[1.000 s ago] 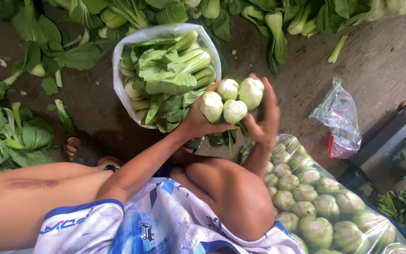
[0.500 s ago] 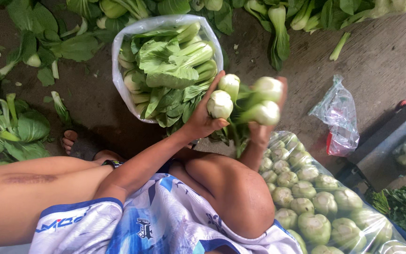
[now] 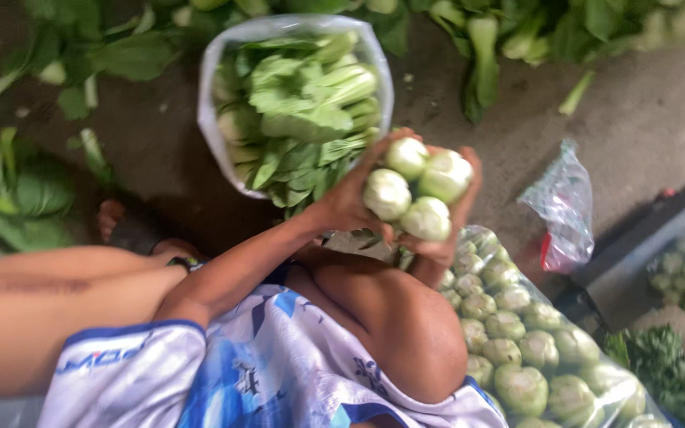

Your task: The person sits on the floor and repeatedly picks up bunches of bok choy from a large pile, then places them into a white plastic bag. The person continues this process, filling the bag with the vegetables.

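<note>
- Pale green bok choy heads (image 3: 415,188) — a bunch of four, clamped between left hand (image 3: 352,202) and right hand (image 3: 452,238).
- Clear plastic bag (image 3: 217,150) of leafy bok choy — just beside, on the floor.

Bunch of bok choy (image 3: 416,189): cut ends turned back up toward the camera, after tilting sideways half a second ago; now four pale stubs shown, packed tight, centre of frame. Left hand (image 3: 352,202) and right hand (image 3: 452,238): closed in around the bunch.
</note>
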